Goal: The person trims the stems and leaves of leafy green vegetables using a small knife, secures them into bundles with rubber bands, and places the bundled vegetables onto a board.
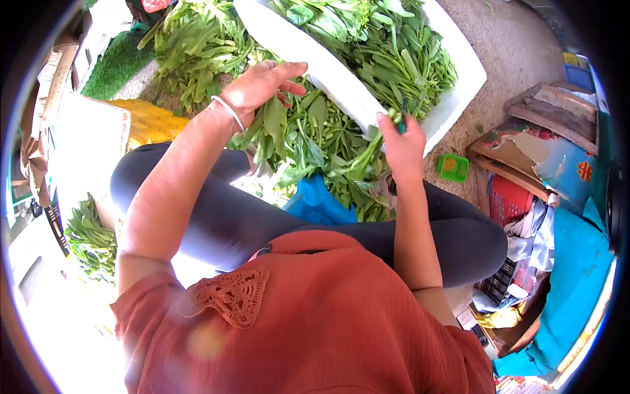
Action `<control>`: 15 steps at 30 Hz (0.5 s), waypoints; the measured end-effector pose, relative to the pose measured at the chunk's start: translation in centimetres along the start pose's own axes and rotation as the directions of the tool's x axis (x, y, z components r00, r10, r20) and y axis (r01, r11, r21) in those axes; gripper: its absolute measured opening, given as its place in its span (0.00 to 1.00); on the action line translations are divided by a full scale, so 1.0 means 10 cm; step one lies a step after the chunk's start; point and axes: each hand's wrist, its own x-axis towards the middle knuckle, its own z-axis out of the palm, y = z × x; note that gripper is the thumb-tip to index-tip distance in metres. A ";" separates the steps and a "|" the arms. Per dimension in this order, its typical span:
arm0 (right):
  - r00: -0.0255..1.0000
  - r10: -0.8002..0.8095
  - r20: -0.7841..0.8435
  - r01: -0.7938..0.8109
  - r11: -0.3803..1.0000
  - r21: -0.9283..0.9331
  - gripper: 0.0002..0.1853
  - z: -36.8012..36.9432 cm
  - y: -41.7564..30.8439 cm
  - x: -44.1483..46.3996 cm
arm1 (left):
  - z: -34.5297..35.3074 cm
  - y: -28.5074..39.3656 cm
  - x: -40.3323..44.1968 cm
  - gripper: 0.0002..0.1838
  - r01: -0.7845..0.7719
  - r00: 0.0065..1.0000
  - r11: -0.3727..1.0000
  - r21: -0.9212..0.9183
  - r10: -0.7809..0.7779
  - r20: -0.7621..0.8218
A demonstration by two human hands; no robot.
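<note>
My left hand [266,84], with a white bangle on its wrist, is over the leafy greens beside the white foam box [315,56]. Its fingers are apart and nothing shows in them. My right hand [403,141] is closed at the near edge of the box, round the stems of a green bunch [364,159] whose leaves point down to the left. A small dark green tool [403,111] sticks up from the same hand. Greens [407,59] fill the box, and more loose greens [321,125] lie between the box and my legs.
A blue plastic object [318,200] stands between my legs. To the right are a small green basket [453,168], a wooden crate [558,115] and a teal cloth [571,289]. A yellow item [147,123] and another pile of greens [90,240] are on the left.
</note>
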 end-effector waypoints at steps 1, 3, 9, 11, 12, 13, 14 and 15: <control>1.000 0.001 -0.002 -0.001 1.000 0.000 0.13 0.02 0.00 -0.02 | 0.02 0.02 -0.03 0.21 0.050 0.999 0.998 -0.046 -0.050 -0.002; 0.995 -0.047 0.093 0.046 0.999 0.008 0.16 0.08 0.01 -0.06 | 0.04 0.03 -0.03 0.22 0.103 0.994 0.991 -0.085 -0.105 -0.020; 0.989 0.034 0.144 -0.019 0.994 -0.107 0.20 0.05 0.04 -0.02 | -0.13 -0.14 0.16 0.19 -0.122 0.992 0.972 0.199 0.122 0.013; 0.989 -0.015 0.146 0.030 0.994 -0.102 0.20 0.04 0.07 -0.02 | -0.16 -0.21 0.22 0.16 -0.128 0.975 0.846 0.518 0.202 -0.089; 0.989 -0.014 0.150 0.029 0.994 -0.104 0.20 0.04 0.09 -0.02 | -0.16 -0.22 0.19 0.15 -0.181 0.943 0.710 0.680 0.321 -0.084; 0.988 -0.015 0.151 0.033 0.992 -0.119 0.19 0.05 0.11 -0.02 | -0.16 -0.22 0.16 0.13 -0.211 0.900 0.540 0.815 0.433 -0.054; 0.988 -0.017 0.151 0.038 0.990 -0.134 0.19 0.05 0.12 -0.02 | -0.15 -0.20 0.15 0.13 -0.139 0.898 0.447 0.884 0.432 -0.078; 0.988 -0.018 0.152 0.039 0.990 -0.133 0.19 0.07 0.12 -0.02 | -0.17 -0.21 0.15 0.13 -0.138 0.898 0.447 0.884 0.433 -0.079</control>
